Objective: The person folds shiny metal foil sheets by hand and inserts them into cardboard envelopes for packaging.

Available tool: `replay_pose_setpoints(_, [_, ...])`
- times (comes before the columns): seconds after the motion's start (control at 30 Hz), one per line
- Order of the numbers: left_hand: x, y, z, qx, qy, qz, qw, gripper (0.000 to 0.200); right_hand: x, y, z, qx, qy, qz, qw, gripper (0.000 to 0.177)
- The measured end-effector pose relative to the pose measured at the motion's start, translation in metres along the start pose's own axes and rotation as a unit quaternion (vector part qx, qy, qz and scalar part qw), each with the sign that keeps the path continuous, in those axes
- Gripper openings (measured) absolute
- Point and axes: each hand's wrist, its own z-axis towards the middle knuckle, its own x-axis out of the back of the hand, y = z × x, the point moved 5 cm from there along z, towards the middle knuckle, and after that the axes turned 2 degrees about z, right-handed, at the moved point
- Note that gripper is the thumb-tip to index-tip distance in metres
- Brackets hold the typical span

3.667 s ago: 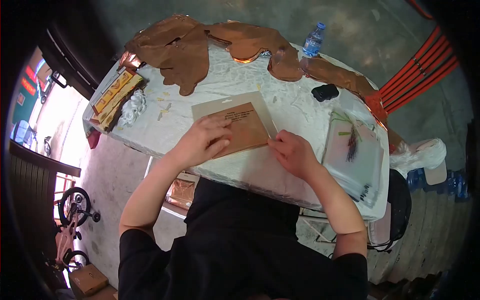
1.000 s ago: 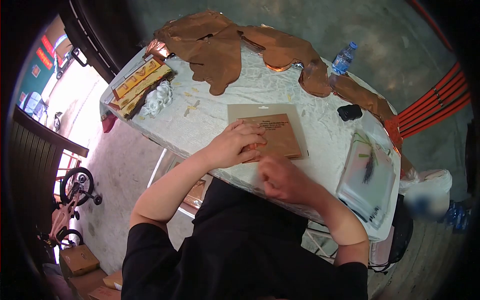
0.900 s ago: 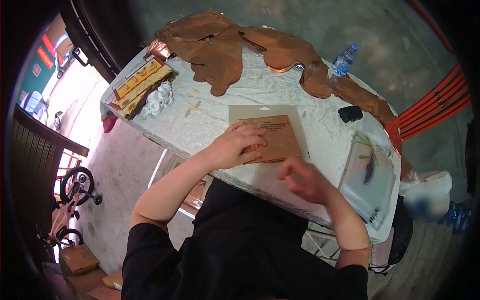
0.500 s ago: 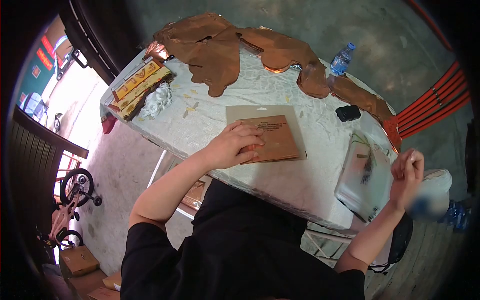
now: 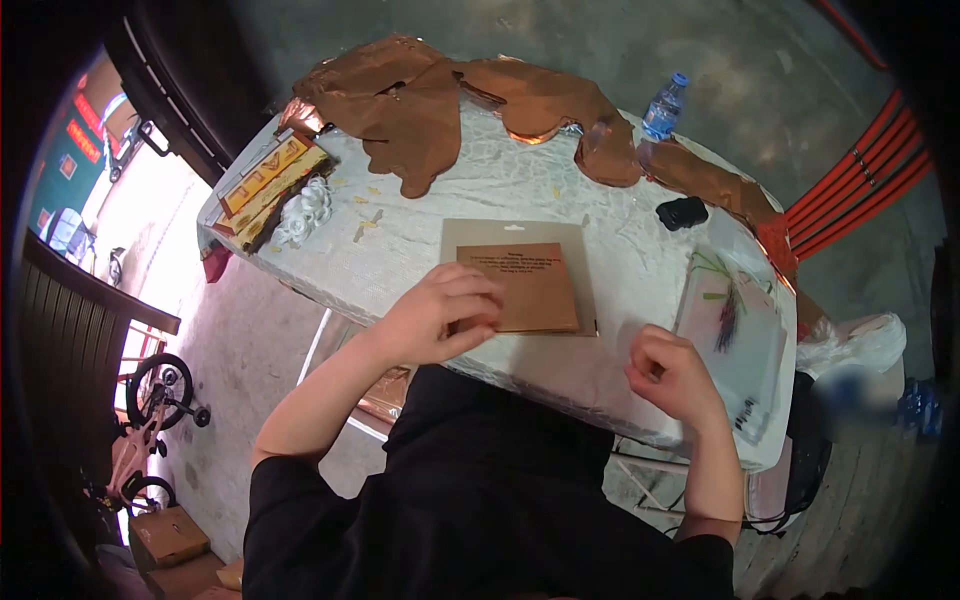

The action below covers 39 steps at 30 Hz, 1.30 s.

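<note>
My left hand point(image 5: 448, 315) rests over the left edge of a flat brown packet point(image 5: 535, 295) with small printed text. Its fingers are curved, with a gap between thumb and fingers. Beneath the packet lies a beige sheet point(image 5: 581, 240) with a hanging slot at its top. To the right of the packet, my right hand point(image 5: 674, 375) is above the table's near edge, its fingers curled in and nothing visible in them. Clear plastic packaging point(image 5: 700, 350) with green and dark strands point(image 5: 727, 320) lies just beyond it.
On the white-covered table point(image 5: 400, 245) are brown foil shapes point(image 5: 415, 110), a yellow printed banner point(image 5: 265, 180), white curled ribbon point(image 5: 303, 212), a blue-capped bottle point(image 5: 664, 108) and a black object point(image 5: 682, 213). A red chair point(image 5: 860, 180) stands at the right.
My right hand has moved left and inward from beyond the table's right side. My left hand has shifted slightly left on the packet, uncovering more of its printed text. The view has shifted slightly.
</note>
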Motion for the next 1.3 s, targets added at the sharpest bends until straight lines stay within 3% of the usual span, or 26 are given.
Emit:
replay_pose_setpoints(0.1, [0.009,0.025,-0.006,0.024,-0.004,0.045,0.999,0.031,-0.001,0.005,-0.001,-0.004,0.04,-0.047,0.998,0.012])
replay_pose_setpoints(0.17, [0.007,0.029,-0.015,0.029,-0.016,0.069,0.997,0.031,-0.006,0.007,-0.001,0.006,0.013,-0.049,0.999,0.027])
replay_pose_setpoints(0.37, [0.001,0.029,-0.03,0.028,0.016,0.099,0.995,0.022,-0.019,0.0,0.005,0.089,0.001,-0.122,0.988,0.04])
replay_pose_setpoints(0.7, [-0.001,0.027,-0.031,0.085,0.083,0.066,0.991,0.009,-0.039,0.025,0.031,0.108,0.017,-0.133,0.985,0.027])
replay_pose_setpoints(0.87, [-0.004,0.022,-0.032,0.155,0.105,0.051,0.981,0.006,-0.033,0.032,0.049,-0.04,0.038,0.018,0.998,0.009])
replay_pose_setpoints(1.07, [-0.005,0.018,-0.031,0.253,0.114,0.019,0.961,0.009,-0.039,0.044,0.068,-0.131,0.004,0.025,0.991,0.013])
replay_pose_setpoints(1.2, [-0.005,0.016,-0.029,0.284,0.112,0.015,0.952,0.011,-0.041,0.041,0.073,-0.159,-0.023,0.003,0.987,0.013])
replay_pose_setpoints(1.3, [-0.004,0.013,-0.032,0.298,0.122,0.043,0.946,0.015,-0.043,0.04,0.074,-0.123,-0.016,-0.03,0.992,0.012])
